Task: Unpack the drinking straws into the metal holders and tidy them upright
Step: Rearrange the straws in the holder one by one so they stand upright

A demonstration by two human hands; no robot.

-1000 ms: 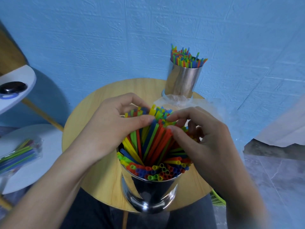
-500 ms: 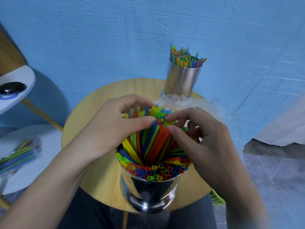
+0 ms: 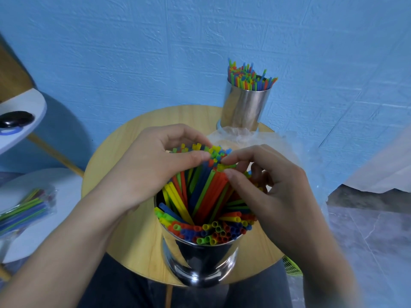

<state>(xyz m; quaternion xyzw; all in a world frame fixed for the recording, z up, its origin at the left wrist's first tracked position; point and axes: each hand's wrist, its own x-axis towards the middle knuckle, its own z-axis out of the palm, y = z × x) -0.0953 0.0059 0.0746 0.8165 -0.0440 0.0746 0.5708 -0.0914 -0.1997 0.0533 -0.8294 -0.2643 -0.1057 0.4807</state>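
Over the near metal holder [image 3: 200, 258] on the table [image 3: 115, 156], the left hand [image 3: 142, 172] and right hand [image 3: 278, 192] are each pinching the upper ends of the straws [image 3: 200, 192] in a narrow grip; the bundle is leaning away from the person, both hands equally near.

The person shows as two bare hands, two bare forearms and a strip of clothing. The left hand [image 3: 151, 165] and the right hand [image 3: 273, 187] have slim fingers and smooth knuckles. Where the tips show, as on the left thumb [image 3: 201, 155], the nails look plain and cut short. The left forearm [image 3: 66, 252] is uncovered along its whole visible length. So is the right forearm [image 3: 322, 258], whose outline goes soft and blurred toward the lower edge of the view. At the bottom, a plain dark blue-grey garment [image 3: 115, 292] covers the lap. It is unpatterned, and its cut is too hidden to name.
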